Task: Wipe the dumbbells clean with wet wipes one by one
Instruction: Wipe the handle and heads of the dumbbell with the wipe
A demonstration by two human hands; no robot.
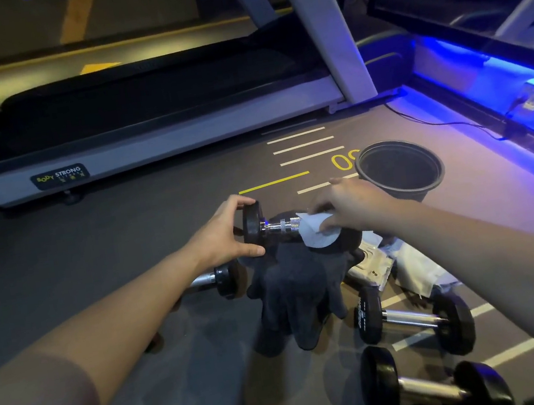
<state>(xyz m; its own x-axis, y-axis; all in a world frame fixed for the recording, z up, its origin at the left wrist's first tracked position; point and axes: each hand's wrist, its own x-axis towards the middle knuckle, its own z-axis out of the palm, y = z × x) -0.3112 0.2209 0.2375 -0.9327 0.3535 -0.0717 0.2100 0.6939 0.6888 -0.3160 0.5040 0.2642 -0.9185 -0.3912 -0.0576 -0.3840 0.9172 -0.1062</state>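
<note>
Four dumbbells are in view, and several are only partly visible. One dumbbell (216, 279) lies behind my left forearm with only one black head and a short length of chrome handle showing. Another dumbbell (435, 381) at the lower edge is dim, its far head cut by the frame. A third dumbbell (412, 319) lies on the floor just above it, below my right forearm. The held dumbbell (271, 227) is raised over a dark cloth (299, 287); its right head is hidden behind the wet wipe (316, 231) and my right hand (350, 204). My left hand (225, 232) grips the left head, thumb under the rim and fingers curled over the top. My right hand pinches the white wipe and presses it against the right end of the knurled handle. The wipe packet (372, 264) lies partly hidden under my right forearm, with crumpled white material beside it that I cannot identify. A black bin (400, 170) stands on the floor beyond my right hand, near a treadmill (154, 139).
</note>
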